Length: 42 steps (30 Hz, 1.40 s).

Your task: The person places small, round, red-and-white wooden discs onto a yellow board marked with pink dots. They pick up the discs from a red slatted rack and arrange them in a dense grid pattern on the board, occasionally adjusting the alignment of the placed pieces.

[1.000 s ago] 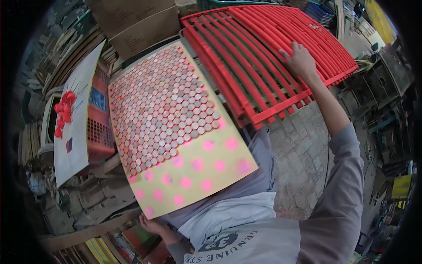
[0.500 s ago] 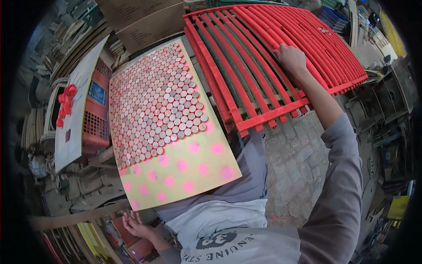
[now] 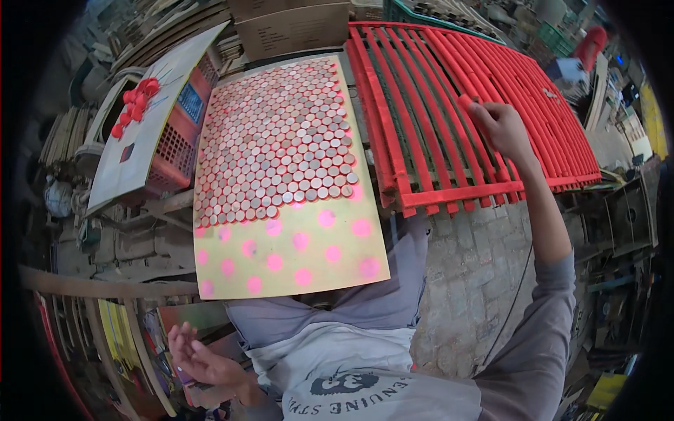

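Observation:
My right hand [image 3: 500,128] is over the red slatted rack [image 3: 467,193], its thumb and fingers closed on a short red cylinder [image 3: 466,103]. Red rods or cylinders lie side by side in rows on the rack's right part, while gaps show between the slats on its left. My left hand [image 3: 200,358] is low at the left, palm partly up, fingers loosely bent and apart with nothing in them. Ahead of me lies a pale yellow board [image 3: 295,277] with pink round marks near its front. Behind the marks stand many round pieces [image 3: 281,140] with pale tops and red sides, packed closely.
On the left, a pale panel [image 3: 116,168] bearing several red round pieces [image 3: 135,105] leans on a red plastic crate [image 3: 172,154]. A cardboard box [image 3: 291,31] stands behind the board. Below the rack is a paved floor [image 3: 460,274]; a wooden rail [image 3: 105,286] runs at lower left.
My right hand has drawn back from the row of rods and now shows a red cylinder at its fingertips. My left hand has come further into view; the whole view has shifted.

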Motion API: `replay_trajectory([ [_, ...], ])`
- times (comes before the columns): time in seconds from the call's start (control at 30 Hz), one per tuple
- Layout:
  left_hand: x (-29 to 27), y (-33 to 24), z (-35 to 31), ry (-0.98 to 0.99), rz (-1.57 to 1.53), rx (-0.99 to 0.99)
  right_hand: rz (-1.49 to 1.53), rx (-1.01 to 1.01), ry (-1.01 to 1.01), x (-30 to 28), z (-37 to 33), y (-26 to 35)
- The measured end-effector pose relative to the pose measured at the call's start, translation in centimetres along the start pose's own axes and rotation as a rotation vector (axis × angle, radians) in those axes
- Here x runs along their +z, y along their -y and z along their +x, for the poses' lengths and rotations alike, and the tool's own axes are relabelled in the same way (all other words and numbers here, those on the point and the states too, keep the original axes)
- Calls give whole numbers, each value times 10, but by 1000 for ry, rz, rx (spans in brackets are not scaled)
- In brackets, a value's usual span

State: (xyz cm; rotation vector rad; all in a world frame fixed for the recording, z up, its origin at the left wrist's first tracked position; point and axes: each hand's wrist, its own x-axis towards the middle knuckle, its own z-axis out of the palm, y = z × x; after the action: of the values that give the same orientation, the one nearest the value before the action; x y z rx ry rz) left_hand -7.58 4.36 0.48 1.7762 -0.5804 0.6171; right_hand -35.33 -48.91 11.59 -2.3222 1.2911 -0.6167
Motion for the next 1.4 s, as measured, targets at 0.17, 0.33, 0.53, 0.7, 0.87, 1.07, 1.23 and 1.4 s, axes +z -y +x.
replay_trajectory([
  [0.17,57,-105,29,653,-572,526,338,-237,684,3,-102,170],
  [0.33,127,-130,44,855,-662,539,491,-691,704,47,-130,195],
  [0.53,143,-109,58,628,-706,458,822,-181,582,74,-146,208],
  [0.7,142,-87,49,714,-741,427,1037,77,300,121,-192,202],
  [0.87,120,-48,23,917,-678,121,1096,228,336,170,-221,189],
  [1.07,100,-16,10,966,-656,-86,1024,278,460,199,-233,197],
  [1.23,107,-2,8,817,-776,-366,1255,366,558,210,-212,193],
  [1.4,108,9,30,788,-878,-667,1788,843,447,212,-209,202],
])
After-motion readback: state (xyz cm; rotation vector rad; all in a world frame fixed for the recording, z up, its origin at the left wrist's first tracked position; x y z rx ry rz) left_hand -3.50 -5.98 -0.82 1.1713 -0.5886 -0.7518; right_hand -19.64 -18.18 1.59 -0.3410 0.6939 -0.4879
